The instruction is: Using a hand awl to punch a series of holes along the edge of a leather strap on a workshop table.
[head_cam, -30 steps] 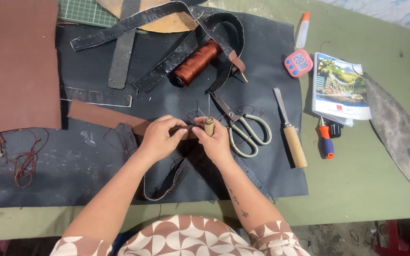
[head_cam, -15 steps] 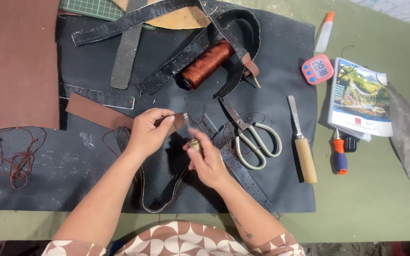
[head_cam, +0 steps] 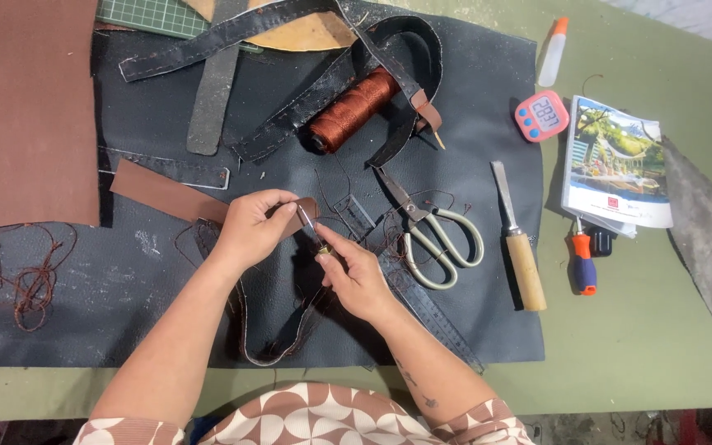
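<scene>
Head view, looking down on a green bench covered at centre and left by a dark leather sheet.

Hands: the left hand, at centre frame, is closed, its fingertips pinching the end of a brown leather strip that runs from there toward the upper left. The right hand, just right of and below the left, is closed around a small awl-like tool whose metal tip points up and left and meets the strip at the left fingertips. A dark leather strap loops out beneath both hands toward the lower centre. Thin brown thread trails near the hands; whether it is attached to the tool cannot be told.

Surroundings: a spool of copper-brown thread lies upper centre among several dark straps. Scissors lie just right of the right hand, blades pointing up-left. A wood-handled chisel lies further right, upright in the frame. A steel ruler runs diagonally under the right forearm. A large brown leather sheet fills the upper left. A tangle of brown thread sits at far left. At upper right are a glue bottle, a small pink timer and a booklet; an orange-and-blue handled tool lies below the booklet. A green cutting mat shows at the top edge.
</scene>
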